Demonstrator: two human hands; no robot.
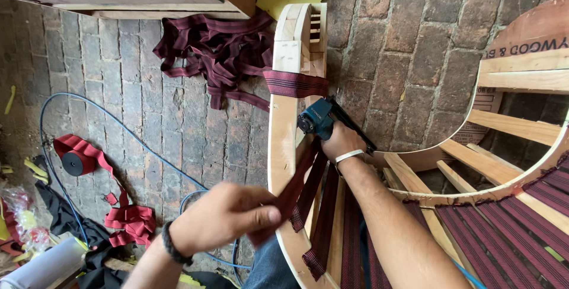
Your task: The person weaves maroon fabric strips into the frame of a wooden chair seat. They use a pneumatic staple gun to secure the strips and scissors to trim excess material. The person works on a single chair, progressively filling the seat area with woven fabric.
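While left hand (222, 218) pinches webbing strap (296, 185) running diagonally, right hand (341, 141) grips staple gun (320, 117)

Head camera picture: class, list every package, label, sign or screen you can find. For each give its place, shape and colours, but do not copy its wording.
Printed plywood panel: top right, curved brown board of the wooden frame, dark block lettering along its edge.
Printed cardboard piece: right of centre, behind the frame's slats, pale tan with small dark print.
Plastic wrappers: lower left on the brick floor, crumpled, clear with red and yellow.
No screens or signs.
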